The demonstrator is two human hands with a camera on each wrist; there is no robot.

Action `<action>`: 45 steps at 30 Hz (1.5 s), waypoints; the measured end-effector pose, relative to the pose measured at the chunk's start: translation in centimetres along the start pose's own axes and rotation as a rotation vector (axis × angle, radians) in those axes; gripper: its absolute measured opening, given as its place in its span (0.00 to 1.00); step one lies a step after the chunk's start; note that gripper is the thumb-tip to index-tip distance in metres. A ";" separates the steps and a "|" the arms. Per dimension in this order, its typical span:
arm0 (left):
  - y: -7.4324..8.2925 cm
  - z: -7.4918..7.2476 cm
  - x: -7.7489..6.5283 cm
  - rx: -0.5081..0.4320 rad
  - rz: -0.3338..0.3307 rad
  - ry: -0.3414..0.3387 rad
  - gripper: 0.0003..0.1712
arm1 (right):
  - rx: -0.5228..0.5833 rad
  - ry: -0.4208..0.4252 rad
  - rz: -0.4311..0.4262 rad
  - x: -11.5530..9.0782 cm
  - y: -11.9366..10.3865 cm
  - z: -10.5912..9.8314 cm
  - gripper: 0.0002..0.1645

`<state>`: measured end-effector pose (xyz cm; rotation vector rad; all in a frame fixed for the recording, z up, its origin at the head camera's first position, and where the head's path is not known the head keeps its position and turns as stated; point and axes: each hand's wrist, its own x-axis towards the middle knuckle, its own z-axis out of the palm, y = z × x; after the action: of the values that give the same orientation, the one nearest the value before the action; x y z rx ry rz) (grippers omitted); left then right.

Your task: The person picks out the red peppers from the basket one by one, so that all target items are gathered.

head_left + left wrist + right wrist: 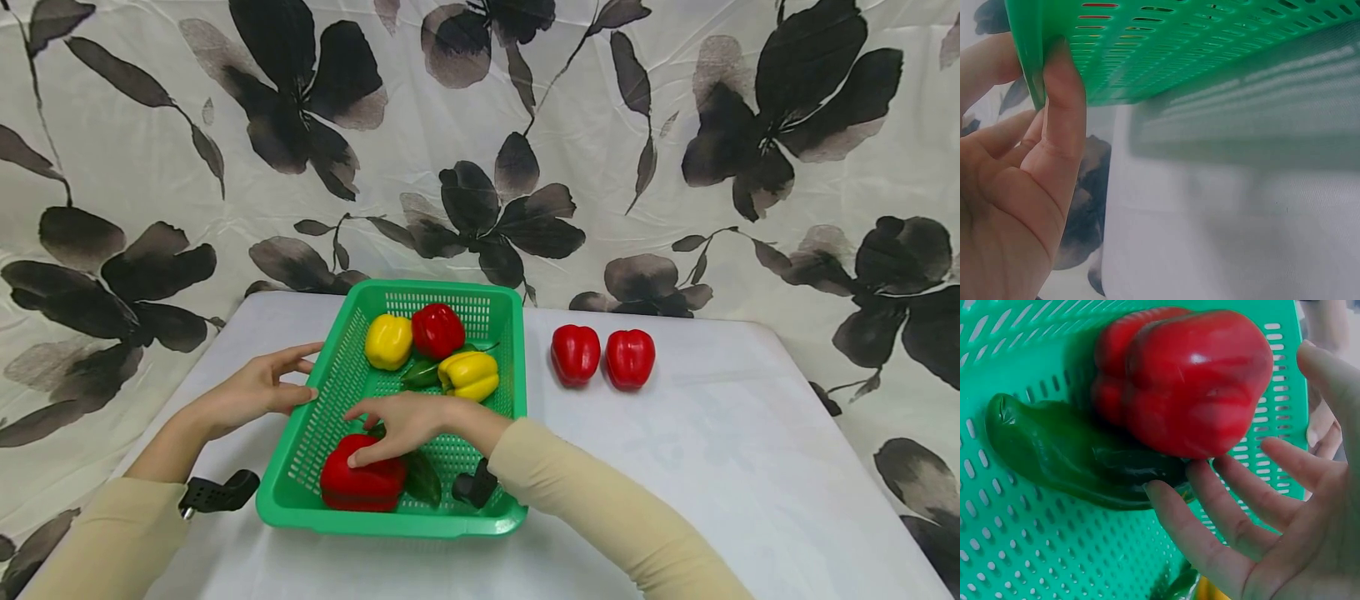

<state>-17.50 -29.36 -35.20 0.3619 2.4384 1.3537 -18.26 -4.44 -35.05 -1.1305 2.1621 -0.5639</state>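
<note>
My left hand (258,387) holds the left rim of a green plastic basket (390,523). In the left wrist view, the fingers of that left hand (1016,175) pinch the rim from both sides. Inside the basket's near end, my right hand (408,423) reaches over a red bell pepper (360,482). Seen from the right wrist, the right hand (1291,531) has its fingers spread and extended, the tips at the red bell pepper (1191,381) and a long dark green pepper (1054,450) lying against it. Whether they press on either is unclear.
Toward the basket's far end lie a yellow bell pepper (388,343), another red bell pepper (438,332), a second yellow one (471,375) and a green pepper (422,374). Two red bell peppers (576,356) sit on the white table (675,467) right of the basket. Floral cloth (615,167) hangs behind.
</note>
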 end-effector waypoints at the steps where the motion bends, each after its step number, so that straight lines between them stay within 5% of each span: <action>1: 0.0 0.0 0.0 0.003 0.000 0.001 0.42 | -0.004 -0.002 0.003 0.0 -0.1 0.0 0.39; 16: -0.1 0.1 0.0 -0.003 0.000 -0.001 0.42 | -0.126 -0.029 0.003 0.6 -1.2 0.7 0.39; 33: 0.1 0.0 -0.1 -0.017 0.011 -0.013 0.41 | -0.142 -0.004 0.049 0.6 -1.4 1.4 0.40; 45: -0.1 0.1 0.0 -0.015 -0.002 -0.012 0.42 | -0.110 -0.013 0.006 0.4 -1.1 1.1 0.38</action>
<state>-17.52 -29.34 -35.30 0.3635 2.4173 1.3640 -17.08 -5.43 -35.29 -1.1814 2.2072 -0.4384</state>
